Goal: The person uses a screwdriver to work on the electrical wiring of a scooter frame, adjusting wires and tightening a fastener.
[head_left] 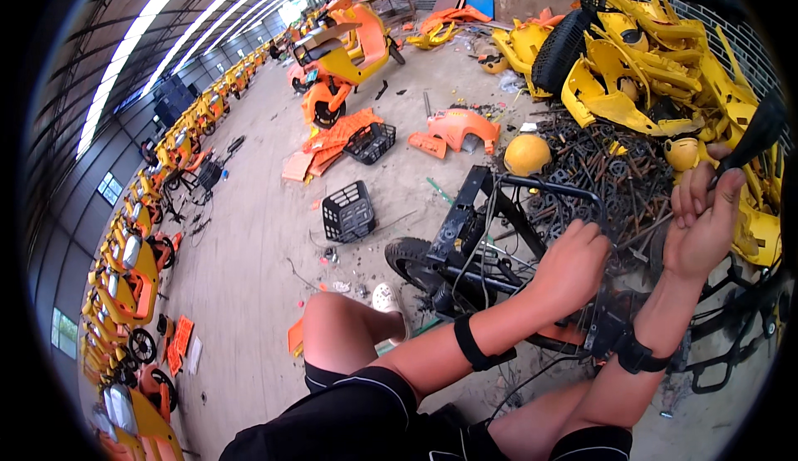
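Observation:
Before me lies a stripped black scooter frame (455, 221), with bent tubes, loose cables and a small black wheel (413, 263) at its left end. My left hand (572, 268) is closed in a fist beside the upright bent tube of the frame. Its fingers curl away from view, so what they grip is hidden. Raised farther right, my right hand (701, 224) pinches a dark, tapered handle-like piece (755, 133) between thumb and fingers. That piece slants up toward the right rim, and its full shape is unclear.
Rusty metal parts (603, 174) lie heaped behind the frame, below piled yellow body panels (640, 70). A round yellow helmet-like shell (527, 155) sits beside them. Black baskets (348, 212) and orange panels (345, 131) litter the floor. Yellow scooters (133, 274) line the left wall.

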### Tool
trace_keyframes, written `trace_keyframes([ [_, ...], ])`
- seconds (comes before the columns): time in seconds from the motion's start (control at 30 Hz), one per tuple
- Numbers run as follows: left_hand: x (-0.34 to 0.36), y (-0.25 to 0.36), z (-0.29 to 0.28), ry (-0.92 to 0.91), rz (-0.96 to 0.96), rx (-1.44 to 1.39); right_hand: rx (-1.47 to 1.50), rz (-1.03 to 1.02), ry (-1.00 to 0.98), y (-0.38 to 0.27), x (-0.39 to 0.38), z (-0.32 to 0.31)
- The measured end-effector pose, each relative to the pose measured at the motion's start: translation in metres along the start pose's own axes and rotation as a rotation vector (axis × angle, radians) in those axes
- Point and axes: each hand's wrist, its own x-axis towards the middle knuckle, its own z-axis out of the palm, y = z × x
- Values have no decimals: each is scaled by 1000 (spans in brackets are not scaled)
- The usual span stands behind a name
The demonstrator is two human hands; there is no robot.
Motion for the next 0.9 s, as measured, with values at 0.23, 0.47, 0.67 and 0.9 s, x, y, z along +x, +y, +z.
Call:
trace_keyframes([
  [0.23, -4, -2, 6, 14, -8, -7, -23, 13, -14, 2, 0, -3],
  [0.47, -4, -4, 5, 19, 1, -12, -63, 11, 35, 5, 1, 9],
  [0.67, -2, -7, 6, 19, 4, -43, -115, -16, 100, 5, 7, 3],
  [0.9, -2, -7, 6, 16, -19, -72, -80, 15, 17, 4, 6, 5],
])
